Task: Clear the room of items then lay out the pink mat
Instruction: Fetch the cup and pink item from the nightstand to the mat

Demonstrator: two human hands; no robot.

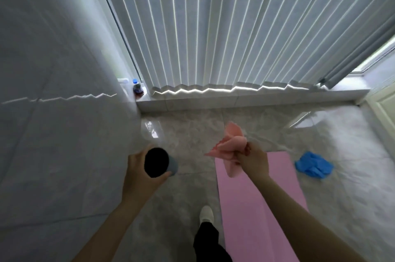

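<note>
Your left hand (136, 173) is curled round a grey cylindrical cup w/ dark opening (159, 162), arm stretched fwd. Your right hand (253, 160) clenches a crumpled salmon-pink cloth (229, 146). The flat pink foam mat (258, 204) lies on the marble floor (186, 139) under your right forearm, crumpled blue gloves (313, 165) just beside it.

A room in a home: glossy marble floor (192, 133), vertical blinds (213, 26) over a window, tiled sill (235, 99).

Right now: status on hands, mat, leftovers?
Left hand grips dark cup; right hand grips pink cloth. Pink mat flat on floor. Blue gloves beside it, bottle on sill.
</note>
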